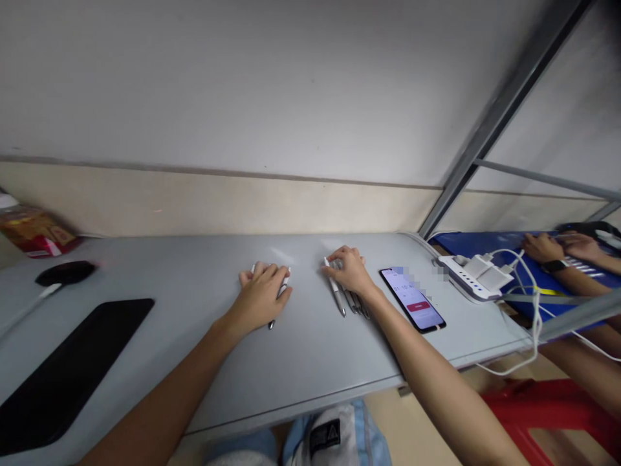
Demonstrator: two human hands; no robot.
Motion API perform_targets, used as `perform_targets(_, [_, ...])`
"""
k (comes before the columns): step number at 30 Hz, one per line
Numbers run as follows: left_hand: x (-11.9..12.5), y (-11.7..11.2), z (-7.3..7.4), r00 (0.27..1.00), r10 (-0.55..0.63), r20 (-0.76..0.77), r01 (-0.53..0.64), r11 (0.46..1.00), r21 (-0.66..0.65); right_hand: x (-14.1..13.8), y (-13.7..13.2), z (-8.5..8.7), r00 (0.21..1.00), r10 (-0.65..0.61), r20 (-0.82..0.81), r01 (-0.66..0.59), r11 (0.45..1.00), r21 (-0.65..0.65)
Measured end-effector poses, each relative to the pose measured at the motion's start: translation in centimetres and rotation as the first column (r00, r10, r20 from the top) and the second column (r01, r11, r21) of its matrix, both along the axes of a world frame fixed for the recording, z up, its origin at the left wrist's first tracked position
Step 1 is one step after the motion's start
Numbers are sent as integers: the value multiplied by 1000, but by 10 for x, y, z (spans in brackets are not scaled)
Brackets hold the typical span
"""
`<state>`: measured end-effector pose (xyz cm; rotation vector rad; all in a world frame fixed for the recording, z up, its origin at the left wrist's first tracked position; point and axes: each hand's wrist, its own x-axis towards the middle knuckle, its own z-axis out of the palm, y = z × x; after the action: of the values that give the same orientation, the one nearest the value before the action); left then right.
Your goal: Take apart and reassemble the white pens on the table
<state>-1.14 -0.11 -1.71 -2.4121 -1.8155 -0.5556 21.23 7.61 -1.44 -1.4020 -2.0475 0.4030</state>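
My left hand (262, 292) rests palm down on the grey table (194, 285), fingers curled over a white pen (277, 304) whose tip pokes out below the palm. My right hand (348, 269) lies to its right, fingers closed over a bundle of several white and grey pens (345, 300) that fan out toward the table's front edge. Both hands sit near the middle of the table, about a hand's width apart.
A phone (412, 299) with a lit screen lies right of my right hand. A white power strip (473, 277) with chargers and cables sits at the table's right end. A black mat (68, 369), a black mouse (65, 272) and a snack packet (36, 232) are at the left. Another person's hands (565, 247) work at the far right.
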Motion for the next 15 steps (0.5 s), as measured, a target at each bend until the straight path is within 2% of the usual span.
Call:
perform_targets(6, [0,1,-2,1000,3,-10,-3,1000,3,5,7,-7,986,-30,163,28,1000,14])
perform_targets(15, [-1,2,-2,1000,30,-7,-30,999,-9,7,10,-8,991,-9,131,14,999,-33])
